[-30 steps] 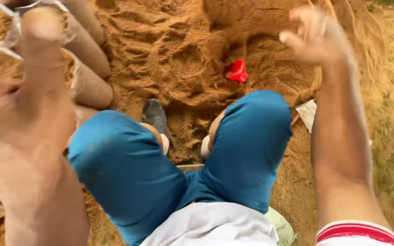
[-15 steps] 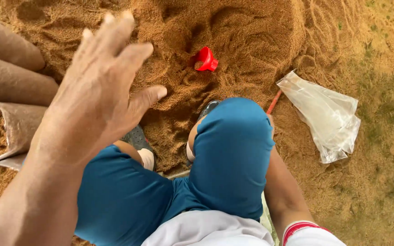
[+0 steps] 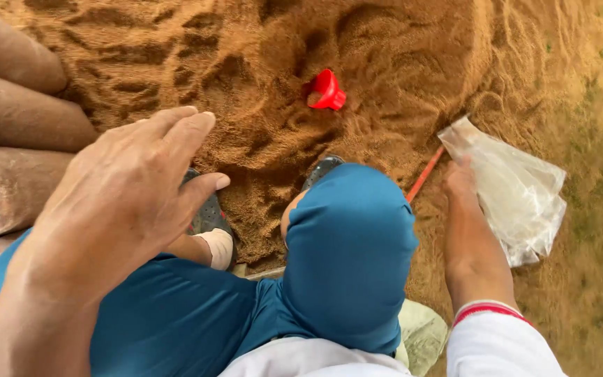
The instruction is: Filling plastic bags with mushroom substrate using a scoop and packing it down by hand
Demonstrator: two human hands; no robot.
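1. The left hand (image 3: 123, 202) hangs close to the camera, palm down, fingers spread and loosely curved; its grip is wide and holds nothing.
2. The right hand (image 3: 460, 183) reaches down to the sandy ground, fingertips at the edge of a clear plastic bag (image 3: 514, 190); whether the grip has closed on the bag cannot be told, as the fingers are foreshortened.
3. A thin red stick (image 3: 423, 174) lies just left of that grip, its lower end hidden behind the blue-trousered knee (image 3: 347, 251).
4. A red scoop (image 3: 326, 91) sits half sunk in sand, well beyond both grips.
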